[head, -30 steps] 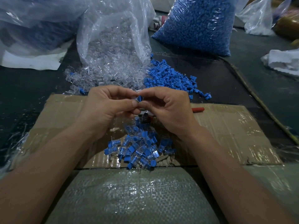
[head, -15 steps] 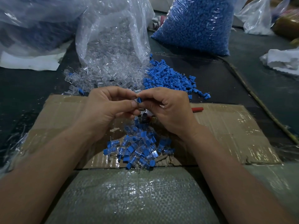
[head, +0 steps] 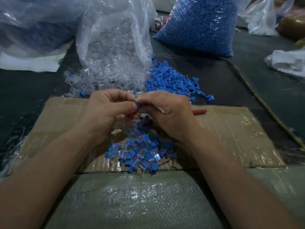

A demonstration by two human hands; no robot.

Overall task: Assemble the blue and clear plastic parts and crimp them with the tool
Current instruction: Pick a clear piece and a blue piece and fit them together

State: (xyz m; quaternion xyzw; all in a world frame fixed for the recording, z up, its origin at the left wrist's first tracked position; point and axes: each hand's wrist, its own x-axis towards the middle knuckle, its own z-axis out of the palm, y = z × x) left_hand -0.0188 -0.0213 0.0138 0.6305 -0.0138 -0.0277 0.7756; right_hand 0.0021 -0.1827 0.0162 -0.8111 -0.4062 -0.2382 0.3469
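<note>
Readable text: none found.
- Cardboard sheet under tape: no print or number legible.
- Clear bag and bag of blue parts: no label seen.
- Small blue part at centre: no marking seen.
- Brown object, far right, possibly a tape roll: too blurred to read.

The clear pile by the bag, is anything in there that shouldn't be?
Yes. A couple of blue bits lie among the clear pieces at the pile's left edge, apart from the blue pile on the right.
</note>
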